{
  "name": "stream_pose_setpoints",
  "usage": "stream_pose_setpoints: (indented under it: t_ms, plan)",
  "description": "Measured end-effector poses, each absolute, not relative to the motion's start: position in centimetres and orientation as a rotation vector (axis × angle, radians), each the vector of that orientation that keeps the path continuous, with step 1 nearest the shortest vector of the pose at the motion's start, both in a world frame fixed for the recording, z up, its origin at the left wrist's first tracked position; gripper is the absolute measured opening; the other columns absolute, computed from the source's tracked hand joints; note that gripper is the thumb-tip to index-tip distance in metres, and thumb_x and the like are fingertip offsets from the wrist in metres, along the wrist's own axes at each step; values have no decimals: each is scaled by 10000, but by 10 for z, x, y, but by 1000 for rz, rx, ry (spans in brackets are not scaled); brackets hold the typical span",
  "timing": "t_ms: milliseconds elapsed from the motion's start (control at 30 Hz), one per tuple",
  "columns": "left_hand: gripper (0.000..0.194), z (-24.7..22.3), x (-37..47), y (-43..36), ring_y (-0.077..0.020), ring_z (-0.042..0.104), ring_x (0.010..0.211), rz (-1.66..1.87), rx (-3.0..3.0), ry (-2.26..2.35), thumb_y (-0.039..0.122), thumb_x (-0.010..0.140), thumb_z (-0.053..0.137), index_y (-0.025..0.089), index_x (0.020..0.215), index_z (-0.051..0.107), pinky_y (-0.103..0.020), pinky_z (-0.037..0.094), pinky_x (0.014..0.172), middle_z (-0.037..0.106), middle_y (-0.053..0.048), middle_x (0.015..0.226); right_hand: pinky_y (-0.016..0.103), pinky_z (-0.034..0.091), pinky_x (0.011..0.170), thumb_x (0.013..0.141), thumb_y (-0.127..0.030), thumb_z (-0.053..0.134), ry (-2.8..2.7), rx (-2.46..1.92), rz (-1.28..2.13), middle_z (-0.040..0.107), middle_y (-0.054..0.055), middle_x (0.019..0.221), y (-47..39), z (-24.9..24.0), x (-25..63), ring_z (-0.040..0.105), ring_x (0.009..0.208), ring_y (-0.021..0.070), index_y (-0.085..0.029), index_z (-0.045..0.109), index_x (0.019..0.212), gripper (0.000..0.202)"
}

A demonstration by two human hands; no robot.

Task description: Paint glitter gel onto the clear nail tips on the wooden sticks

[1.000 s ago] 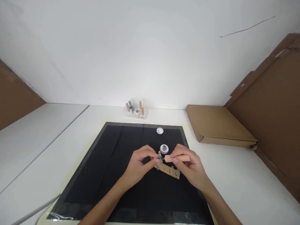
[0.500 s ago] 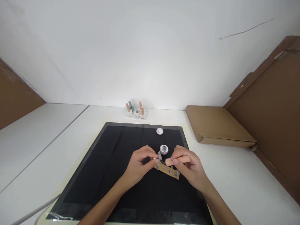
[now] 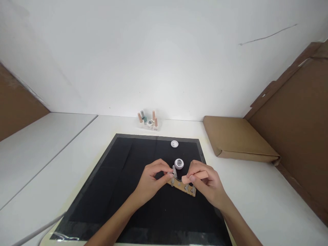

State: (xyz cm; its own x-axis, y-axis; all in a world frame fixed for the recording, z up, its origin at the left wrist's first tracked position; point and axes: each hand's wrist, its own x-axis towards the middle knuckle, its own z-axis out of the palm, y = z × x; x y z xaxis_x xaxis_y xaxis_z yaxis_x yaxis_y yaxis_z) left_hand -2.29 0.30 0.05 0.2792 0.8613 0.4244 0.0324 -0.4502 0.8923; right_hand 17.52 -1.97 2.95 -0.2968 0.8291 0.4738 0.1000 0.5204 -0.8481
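My left hand pinches a small metal holder, with a pale clear false nail tip standing at its end. Between the fingers of my right hand lies the peach cap of a nail polish brush, its brush end pointing left towards the nail tip. Whether the bristles touch the nail cannot be made out. Just below both hands, a tan strip carries several clear nail tips on small metal stands. A round white jar with dark silvery contents sits behind the fingertips.
A white lid lies further back on the black mat. Against the wall, a clear holder contains several polish bottles with peach and green caps. To the right rests a flat cardboard box, beside a tall cardboard panel.
The brush cap in my right hand has shifted slightly right and down, a little away from the nail tip. My left hand keeps almost the same place.
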Motion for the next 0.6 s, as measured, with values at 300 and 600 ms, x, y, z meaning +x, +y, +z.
stream_pose_setpoints:
  t_ms: [300,600]
  plan:
    - [51,1,-23,3,-142,618,646,1272,1716,848,161,765,686,147,757,734,-248,491,599,640,-52,719,276,384,581,904,-217,552,-1752,-802,806,572,4,710,-20,30,175,507,655,151,-228,631,847,98]
    - [109,2,-23,3,-143,611,629,1278,1718,872,240,779,690,150,741,738,-252,490,586,642,-53,696,287,389,558,905,-263,549,-1700,-811,750,563,12,694,-20,30,177,508,629,160,-221,632,831,119]
